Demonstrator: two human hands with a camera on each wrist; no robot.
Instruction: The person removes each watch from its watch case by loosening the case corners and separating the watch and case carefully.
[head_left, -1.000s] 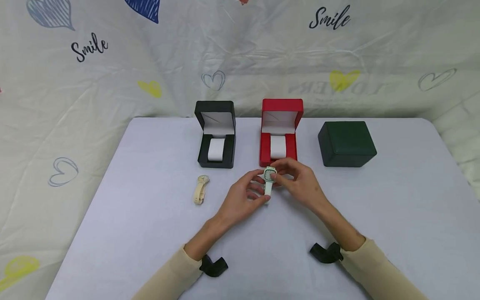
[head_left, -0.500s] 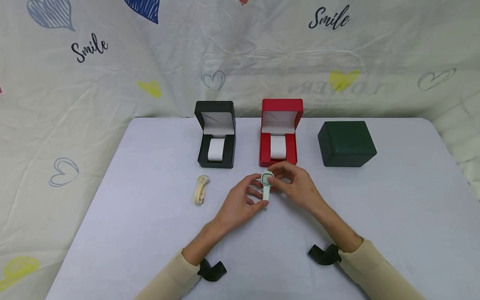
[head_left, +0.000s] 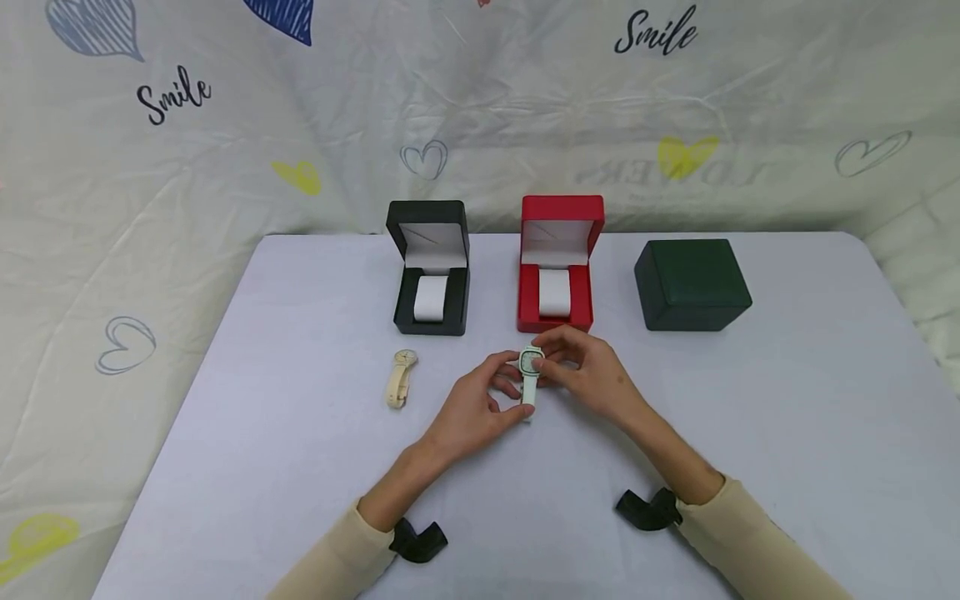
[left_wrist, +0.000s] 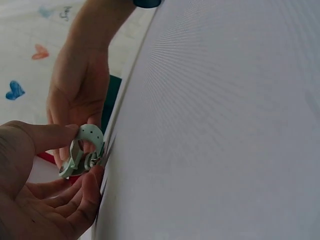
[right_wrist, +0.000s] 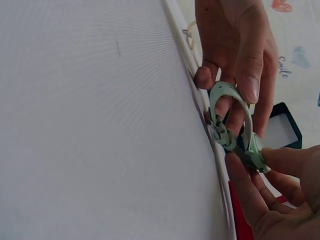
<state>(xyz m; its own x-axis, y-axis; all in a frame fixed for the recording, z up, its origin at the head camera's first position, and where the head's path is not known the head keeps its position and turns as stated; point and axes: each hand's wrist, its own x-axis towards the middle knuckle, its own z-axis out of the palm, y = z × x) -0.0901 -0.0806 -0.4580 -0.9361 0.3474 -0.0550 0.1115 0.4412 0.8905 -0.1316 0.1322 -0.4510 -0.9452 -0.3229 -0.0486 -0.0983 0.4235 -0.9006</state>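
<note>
Both hands hold a pale mint-green wristwatch (head_left: 529, 390) just in front of the red box. Its strap is fastened into a loop, which shows in both wrist views. With thumb and fingers, my left hand (head_left: 468, 412) pinches the strap (left_wrist: 91, 132) from the left. My right hand (head_left: 596, 375) grips the case end, its thumb on the watch face and fingers behind. In the right wrist view the case (right_wrist: 254, 155) is partly covered by fingers. A cream wristwatch (head_left: 400, 379) lies on the table left of my left hand.
Along the back of the white table (head_left: 300, 333) stand a black watch box (head_left: 458, 304) and a red watch box (head_left: 527, 304), lids raised, each with a white cushion. A closed dark green box (head_left: 692, 283) stands to their right. A printed sheet hangs behind.
Both hands have drawn the mint-green watch slightly toward me and to the left, away from the red box. Their grip looks the same. The boxes and cream watch stay put.
</note>
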